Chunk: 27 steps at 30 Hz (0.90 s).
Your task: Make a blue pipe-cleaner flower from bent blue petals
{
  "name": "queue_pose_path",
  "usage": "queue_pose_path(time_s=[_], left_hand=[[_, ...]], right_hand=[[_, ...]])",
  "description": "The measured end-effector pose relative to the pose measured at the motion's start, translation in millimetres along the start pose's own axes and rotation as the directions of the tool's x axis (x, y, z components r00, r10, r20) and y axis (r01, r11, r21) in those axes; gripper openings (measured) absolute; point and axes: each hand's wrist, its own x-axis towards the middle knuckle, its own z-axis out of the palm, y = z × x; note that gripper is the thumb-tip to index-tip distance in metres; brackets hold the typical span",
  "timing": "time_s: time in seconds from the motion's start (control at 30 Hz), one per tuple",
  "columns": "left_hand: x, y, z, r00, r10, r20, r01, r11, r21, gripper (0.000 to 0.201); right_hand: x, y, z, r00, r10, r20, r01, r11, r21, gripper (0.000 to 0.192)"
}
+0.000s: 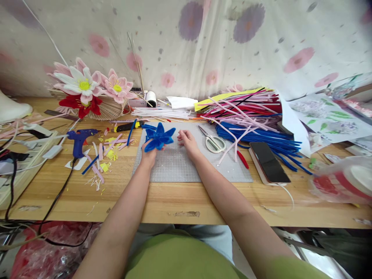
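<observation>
In the head view, a blue flower of fuzzy pipe cleaners (159,137) with pointed petals is held above the grey cutting mat (174,166). My left hand (148,155) is closed around its underside, and the petals hide most of the fingertips. Just right of the flower, apart from it, is my right hand (188,142). Its fingers are loosely bent and slightly apart, with nothing visible in them. White-handled scissors (215,144) lie on the mat to the right of that hand.
Blue pipe cleaners (261,140) are heaped at right, beside a phone (269,162). A blue glue gun (78,142) stands at left near scattered scraps (109,153). Finished fuzzy flowers (84,85) stand behind it. A power strip (26,170) and a cup (345,180) occupy the sides.
</observation>
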Motion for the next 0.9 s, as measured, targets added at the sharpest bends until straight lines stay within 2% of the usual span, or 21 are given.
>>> queue_pose_path(time_s=[0.07, 0.13, 0.17, 0.23, 0.27, 0.33, 0.4, 0.47, 0.53, 0.63, 0.73, 0.8, 0.9], left_hand=[[1.3, 2.4, 1.0, 0.993, -0.12, -0.006, 0.118, 0.981, -0.152, 0.021], [2.1, 3.8, -0.2, 0.992, -0.126, -0.022, 0.122, 0.981, -0.149, 0.02], [1.9, 4.3, -1.5, 0.995, -0.09, -0.037, 0.086, 0.992, -0.094, 0.019], [-0.1, 5.9, -4.5, 0.998, 0.07, -0.006, -0.068, 0.989, 0.135, 0.015], [-1.9, 7.3, -5.8, 0.984, 0.175, 0.044, -0.181, 0.944, 0.277, 0.012], [-6.5, 11.5, -6.8, 0.922, 0.325, 0.212, -0.388, 0.778, 0.495, 0.009], [-10.9, 16.0, -5.7, 0.868, 0.371, 0.329, -0.496, 0.633, 0.595, 0.013], [-13.9, 18.9, -3.4, 0.841, 0.387, 0.379, -0.54, 0.558, 0.63, 0.016], [-15.1, 18.7, -1.4, 0.829, 0.394, 0.398, -0.559, 0.538, 0.632, 0.018], [-14.4, 13.7, -0.7, 0.821, 0.371, 0.433, -0.571, 0.555, 0.605, 0.018], [-12.0, 7.3, -3.0, 0.818, 0.362, 0.447, -0.573, 0.575, 0.584, 0.016], [-9.8, 4.7, -5.2, 0.828, 0.379, 0.413, -0.561, 0.573, 0.598, 0.015], [-7.5, 3.9, -6.3, 0.842, 0.391, 0.371, -0.538, 0.563, 0.628, 0.014]], right_hand=[[6.4, 1.2, -6.6, 0.99, -0.066, -0.123, 0.052, 0.992, -0.111, 0.041], [10.4, 2.3, -12.2, 0.985, -0.076, -0.155, 0.051, 0.986, -0.159, 0.041], [11.4, 3.1, -14.1, 0.986, -0.068, -0.151, 0.043, 0.985, -0.168, 0.041], [12.5, 5.5, -16.2, 0.99, -0.053, -0.13, 0.03, 0.984, -0.176, 0.041], [12.7, 7.0, -16.6, 0.991, -0.053, -0.12, 0.03, 0.983, -0.181, 0.041], [13.2, 10.0, -16.6, 0.993, -0.063, -0.104, 0.041, 0.979, -0.2, 0.041], [13.3, 12.1, -16.1, 0.993, -0.075, -0.09, 0.052, 0.972, -0.23, 0.041], [12.3, 12.1, -15.0, 0.995, -0.08, -0.064, 0.061, 0.966, -0.252, 0.042], [9.5, 9.9, -12.7, 0.997, -0.075, -0.015, 0.069, 0.967, -0.247, 0.043], [2.6, 4.9, -6.6, 0.992, -0.053, 0.117, 0.078, 0.973, -0.216, 0.046], [-3.1, 1.2, -0.7, 0.969, -0.077, 0.236, 0.148, 0.942, -0.301, 0.044], [-4.2, -0.2, 0.7, 0.961, -0.102, 0.258, 0.203, 0.891, -0.406, 0.038], [-3.0, -2.5, -1.4, 0.965, -0.077, 0.251, 0.192, 0.857, -0.478, 0.032]])
